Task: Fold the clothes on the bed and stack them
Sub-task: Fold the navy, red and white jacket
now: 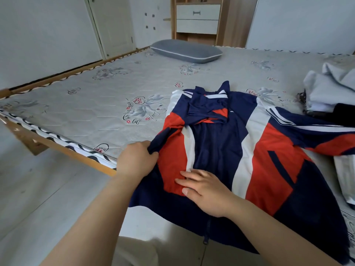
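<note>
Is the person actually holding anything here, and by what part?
Yes. The left hand grips the jacket by the navy end of its folded-in sleeve. The right hand only rests flat on the jacket's front, holding nothing.

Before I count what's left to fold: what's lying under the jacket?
The jacket lies straight on the patterned mattress, hem overhanging the edge. The right hand presses it. Whatever sits beneath its middle is covered.

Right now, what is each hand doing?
Left hand: fingers grip the jacket's folded sleeve.
Right hand: open, pressing flat on the jacket.
</note>
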